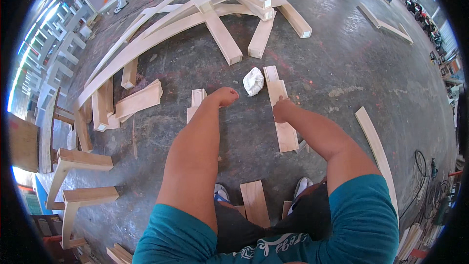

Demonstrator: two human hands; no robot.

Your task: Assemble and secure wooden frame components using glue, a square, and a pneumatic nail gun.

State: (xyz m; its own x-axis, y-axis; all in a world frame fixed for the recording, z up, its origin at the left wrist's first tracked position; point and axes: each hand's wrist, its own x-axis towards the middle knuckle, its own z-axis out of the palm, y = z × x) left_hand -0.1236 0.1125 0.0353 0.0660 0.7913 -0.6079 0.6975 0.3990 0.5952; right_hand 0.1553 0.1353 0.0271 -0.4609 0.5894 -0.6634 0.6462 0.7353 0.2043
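One pale wooden board (288,139) lies over the grey floor (332,102), with a narrower piece of wood (270,73) showing past its far end. The right hand (282,110) is bent over this board, its fingers partly curled and seeming to touch the wood; I cannot tell whether they grip it. The left hand (227,97) is up to the left, curled nearly closed, and I cannot tell if anything is in it. A crumpled white cloth (253,81) lies between the two, just beside the narrower piece. Close to the left forearm are shorter wood pieces (198,97), partly hidden by it. Beyond the hands stands a big curved wooden frame (195,18) with legs spreading onto the floor. Another board (255,202) lies between the person's shoes (221,192), a long curved strip (373,139) lies off to the right, and two angled wooden parts (87,160) stand at the left
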